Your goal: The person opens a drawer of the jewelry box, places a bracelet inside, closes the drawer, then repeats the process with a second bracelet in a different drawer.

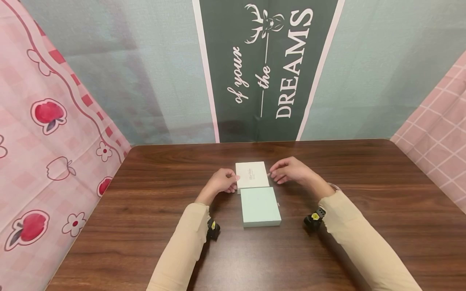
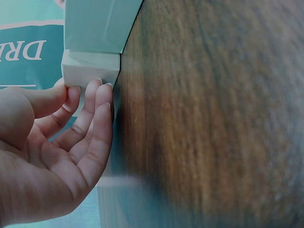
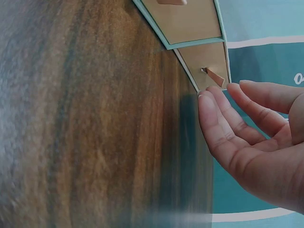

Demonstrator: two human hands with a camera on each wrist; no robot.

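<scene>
A white drawer-style gift box (image 1: 251, 169) with small printed lettering lies on the table, directly behind a mint-green box (image 1: 260, 205). My left hand (image 1: 223, 181) holds the white box at its left side, thumb on the upper edge and the other fingertips against the end face. On the opposite side is my right hand (image 1: 291, 170), fingers loosely bent and fingertips right by the box's end. The right wrist view shows a brown drawer front there with a short ribbon tab (image 3: 216, 77) sticking out, free of the fingers. Another tab (image 1: 278, 204) pokes from the green box's right side.
Both boxes stand on a dark wood-grain table (image 1: 145, 226). A hanging cloth (image 1: 167, 81) with a dark lettered panel closes off the back. Pink patterned cloths hang at the left (image 1: 73, 161) and right (image 1: 437, 129). A small black camera sits on each wrist.
</scene>
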